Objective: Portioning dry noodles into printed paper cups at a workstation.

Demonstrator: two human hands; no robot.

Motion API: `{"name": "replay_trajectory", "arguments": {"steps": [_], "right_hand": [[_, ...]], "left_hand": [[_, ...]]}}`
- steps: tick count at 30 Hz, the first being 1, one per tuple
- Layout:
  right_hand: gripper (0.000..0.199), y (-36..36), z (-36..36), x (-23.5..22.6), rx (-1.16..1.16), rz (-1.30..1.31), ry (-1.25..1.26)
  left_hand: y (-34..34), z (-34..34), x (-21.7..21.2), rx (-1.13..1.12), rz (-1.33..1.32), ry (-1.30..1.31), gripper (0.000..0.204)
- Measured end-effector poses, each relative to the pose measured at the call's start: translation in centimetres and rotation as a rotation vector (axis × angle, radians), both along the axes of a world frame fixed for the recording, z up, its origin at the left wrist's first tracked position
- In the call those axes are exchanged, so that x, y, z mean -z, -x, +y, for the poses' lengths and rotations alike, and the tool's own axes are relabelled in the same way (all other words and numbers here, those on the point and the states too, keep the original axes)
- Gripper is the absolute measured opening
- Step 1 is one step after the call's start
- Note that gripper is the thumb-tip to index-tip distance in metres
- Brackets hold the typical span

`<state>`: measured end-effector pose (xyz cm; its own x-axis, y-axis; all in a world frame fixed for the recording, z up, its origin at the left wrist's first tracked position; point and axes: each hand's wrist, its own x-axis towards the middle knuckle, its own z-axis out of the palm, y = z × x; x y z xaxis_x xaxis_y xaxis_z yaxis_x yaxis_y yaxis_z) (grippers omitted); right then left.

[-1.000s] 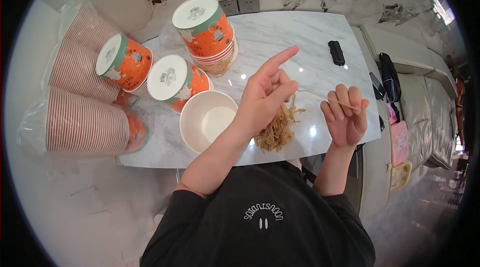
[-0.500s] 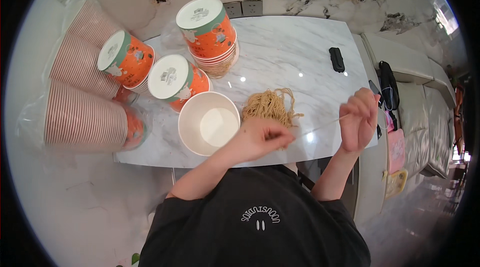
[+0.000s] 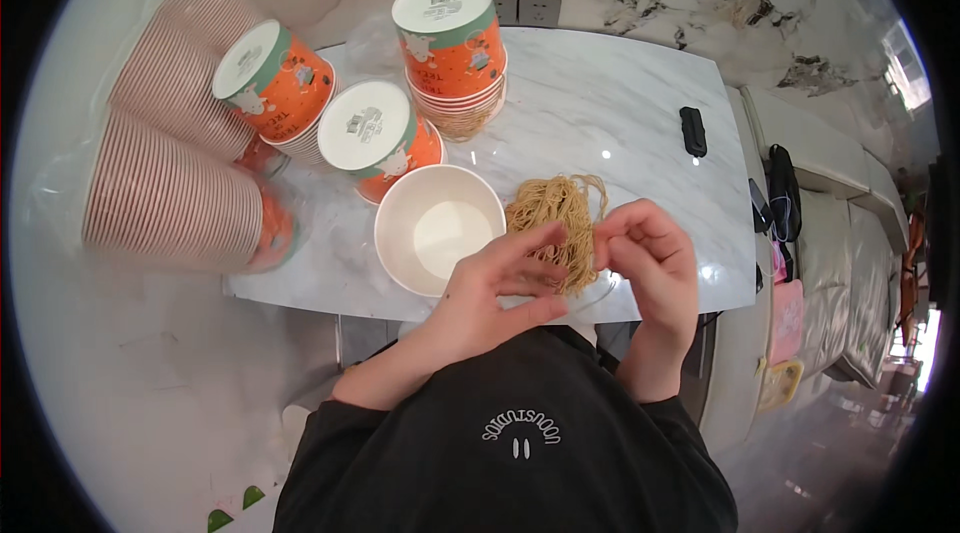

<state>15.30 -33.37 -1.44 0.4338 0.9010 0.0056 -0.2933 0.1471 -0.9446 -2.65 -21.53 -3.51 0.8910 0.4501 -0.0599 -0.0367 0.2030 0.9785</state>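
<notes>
A bundle of tan string [image 3: 556,218] lies loosely heaped on the marble-patterned table, partly covered by my fingers. My left hand [image 3: 500,291] reaches across its near side with fingers spread and nothing visible in it. On the other side, my right hand [image 3: 655,268] pinches thumb and forefinger together beside the bundle. A thin pale strand [image 3: 608,290] curves below those fingertips; the pinch itself partly hides it. Just left of the bundle stands a white paper bucket [image 3: 397,238], open end up, with nothing seen inside.
Behind it are upside-down orange-and-green paper buckets [image 3: 375,138], another stack [image 3: 450,43] and one more at left [image 3: 275,83]. Tall nested stacks in clear plastic [image 3: 170,193] fill the left side. A black object [image 3: 693,132] lies at far right, near a sofa [image 3: 825,243].
The strand stretched between my hands has gone slack. My right hand has come in leftward toward the bundle, and my left fingers have spread apart. The view has shifted slightly.
</notes>
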Motion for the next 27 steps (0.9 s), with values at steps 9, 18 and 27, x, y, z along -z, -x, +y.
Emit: {"name": "replay_trajectory", "arguments": {"steps": [9,18,27], "right_hand": [[0.013,2.6,-0.2,0.4,-0.128,-0.388,0.172],[0.021,4.3,-0.3,2.2,-0.16,-0.613,0.227],[0.016,4.5,0.2,3.1,-0.094,-0.863,0.024]], "left_hand": [[0.6,0.8,1.8,-0.088,-0.062,0.033,0.024],[3.4,1.4,1.3,-0.088,0.136,-0.478,0.009],[4.0,1.2,1.4,-0.046,0.04,-0.527,0.005]]}}
